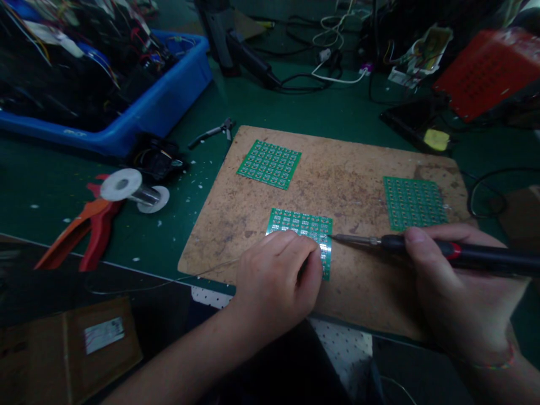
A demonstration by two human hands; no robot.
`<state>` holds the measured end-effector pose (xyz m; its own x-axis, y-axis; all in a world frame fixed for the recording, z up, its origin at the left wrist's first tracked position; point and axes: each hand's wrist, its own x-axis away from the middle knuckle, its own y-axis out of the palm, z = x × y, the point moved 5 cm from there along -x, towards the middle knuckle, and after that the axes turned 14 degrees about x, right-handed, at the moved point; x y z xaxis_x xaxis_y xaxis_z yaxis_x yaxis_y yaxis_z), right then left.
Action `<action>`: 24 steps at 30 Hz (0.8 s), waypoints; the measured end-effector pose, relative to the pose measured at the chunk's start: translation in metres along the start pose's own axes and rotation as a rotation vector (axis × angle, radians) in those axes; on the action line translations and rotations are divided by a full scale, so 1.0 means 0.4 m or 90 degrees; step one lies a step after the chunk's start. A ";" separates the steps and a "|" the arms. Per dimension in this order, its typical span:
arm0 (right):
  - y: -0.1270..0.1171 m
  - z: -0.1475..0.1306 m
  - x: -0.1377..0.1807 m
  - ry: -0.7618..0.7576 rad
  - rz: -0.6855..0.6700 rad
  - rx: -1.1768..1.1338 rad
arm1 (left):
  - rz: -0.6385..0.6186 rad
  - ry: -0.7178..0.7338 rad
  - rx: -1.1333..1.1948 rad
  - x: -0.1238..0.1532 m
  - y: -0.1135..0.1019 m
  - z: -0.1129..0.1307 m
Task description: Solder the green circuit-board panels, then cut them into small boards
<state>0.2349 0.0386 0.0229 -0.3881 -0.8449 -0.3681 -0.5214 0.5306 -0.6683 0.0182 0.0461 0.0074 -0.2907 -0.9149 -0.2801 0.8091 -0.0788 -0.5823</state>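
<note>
Surface point(295, 107): green mat, cluttered at the far edge with cables and tools.
Blue bin point(169, 101): far left on the surface, filled with wires and dark parts.
Brown board point(346, 185): worn and stained, lying flat at centre, carrying three green circuit panels.
Red box point(489, 70): far right corner, tilted, perforated top.
Right hand point(459, 287): fingers clenched around the soldering iron in a pen-like grip, wrist low at the board's near right edge.
Left hand point(278, 275): fingers curled and pressed together, resting on the near panel's lower left part; thin solder wire point(202, 274) trailing out to the left from under the hand, pinch itself hidden.
Soldering iron point(464, 253): black and red handle, lying nearly level, metal tip pointing left and meeting the right edge of the near panel.
Near panel point(306, 225): green grid of small boards, flat on the brown board's near middle, partly covered by the left hand.
Far panel point(270, 163): upper left of the board, well apart from the hands.
Right panel point(414, 202): just beyond the right hand.
Red pliers point(84, 230): left on the surface, beside the solder spool point(133, 191).
</note>
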 end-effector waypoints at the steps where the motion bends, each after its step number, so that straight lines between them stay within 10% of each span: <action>1: 0.000 0.001 0.000 0.000 -0.005 0.002 | 0.001 0.000 0.000 0.000 0.000 0.000; 24: 0.001 0.001 -0.001 -0.003 -0.006 0.004 | -0.011 0.002 -0.027 0.001 0.007 -0.002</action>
<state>0.2352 0.0390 0.0225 -0.3798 -0.8503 -0.3642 -0.5200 0.5219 -0.6762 0.0198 0.0457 0.0051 -0.3058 -0.9125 -0.2716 0.7817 -0.0778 -0.6188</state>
